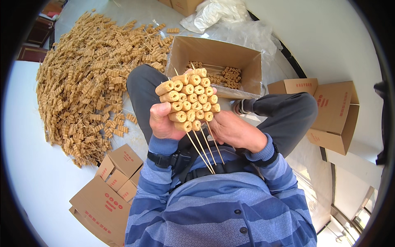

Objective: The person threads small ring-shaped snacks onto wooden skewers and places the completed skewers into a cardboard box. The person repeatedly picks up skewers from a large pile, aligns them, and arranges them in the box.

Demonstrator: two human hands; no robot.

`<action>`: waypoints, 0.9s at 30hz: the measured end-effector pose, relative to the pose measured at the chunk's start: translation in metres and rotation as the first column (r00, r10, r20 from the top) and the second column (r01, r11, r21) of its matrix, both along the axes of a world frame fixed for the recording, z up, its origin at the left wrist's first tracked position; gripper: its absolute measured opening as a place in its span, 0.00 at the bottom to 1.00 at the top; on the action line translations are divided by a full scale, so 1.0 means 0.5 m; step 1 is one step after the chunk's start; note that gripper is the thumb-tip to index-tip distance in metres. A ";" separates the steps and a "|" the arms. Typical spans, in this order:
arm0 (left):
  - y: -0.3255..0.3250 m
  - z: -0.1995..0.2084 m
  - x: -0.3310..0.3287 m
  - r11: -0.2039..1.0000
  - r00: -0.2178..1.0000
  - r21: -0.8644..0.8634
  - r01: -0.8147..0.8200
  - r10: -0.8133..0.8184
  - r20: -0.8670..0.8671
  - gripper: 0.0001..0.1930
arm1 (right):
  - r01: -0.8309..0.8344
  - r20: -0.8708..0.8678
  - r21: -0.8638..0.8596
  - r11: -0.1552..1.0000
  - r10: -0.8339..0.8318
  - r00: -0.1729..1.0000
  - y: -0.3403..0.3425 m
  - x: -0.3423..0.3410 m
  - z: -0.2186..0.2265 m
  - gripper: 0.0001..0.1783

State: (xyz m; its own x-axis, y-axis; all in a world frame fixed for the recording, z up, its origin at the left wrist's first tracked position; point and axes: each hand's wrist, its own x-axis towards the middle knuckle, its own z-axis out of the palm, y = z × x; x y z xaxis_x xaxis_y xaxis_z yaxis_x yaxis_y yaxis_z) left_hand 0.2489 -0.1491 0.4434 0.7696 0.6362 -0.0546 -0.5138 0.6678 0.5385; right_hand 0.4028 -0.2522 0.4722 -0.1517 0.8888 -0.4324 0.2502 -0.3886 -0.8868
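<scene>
In front of my chest I hold a bundle of skewers, each threaded with golden-brown, hollow tube-shaped rolls. The roll ends face up in tight rows, and thin bare sticks poke out toward my belt and at the far side. My left hand grips the bundle's left side with the thumb pressed on the rolls. Against its lower right side lies my right hand, its fingers mostly hidden behind the rolls. Just beyond the bundle stands an open cardboard box with similar skewers packed in its bottom.
A large heap of loose skewers spreads over the floor at left. Empty-looking cartons stand at lower left and at right. White plastic sheeting lies behind the box. My bent legs flank the near side of the box.
</scene>
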 end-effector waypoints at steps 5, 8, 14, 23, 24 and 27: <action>0.011 -0.007 0.009 0.997 0.998 0.066 -0.030 0.033 -0.049 0.48 | 0.081 -0.079 -0.041 0.996 -0.084 0.993 0.007 0.003 -0.015 0.16; 0.041 -0.012 0.010 0.995 0.996 0.086 -0.054 0.060 -0.067 0.44 | -0.035 -0.075 0.071 0.997 0.040 0.996 -0.007 0.029 -0.023 0.20; 0.160 0.043 0.041 0.937 0.967 0.343 0.062 0.029 -0.253 0.41 | -0.135 0.004 -0.017 0.991 0.135 0.991 -0.064 0.121 -0.038 0.25; 0.289 0.010 0.293 0.300 0.610 0.560 0.772 -0.102 -0.786 0.52 | -0.121 0.194 -0.009 0.993 0.121 0.974 -0.055 0.171 -0.103 0.20; 0.293 -0.019 0.322 0.139 0.553 0.545 0.827 -0.028 -0.832 0.51 | -0.123 0.209 -0.001 0.992 0.120 0.971 -0.049 0.174 -0.113 0.19; 0.295 -0.119 0.386 -0.086 0.435 0.428 0.899 0.074 -0.898 0.50 | -0.115 0.205 0.015 0.993 0.109 0.973 -0.038 0.197 -0.142 0.18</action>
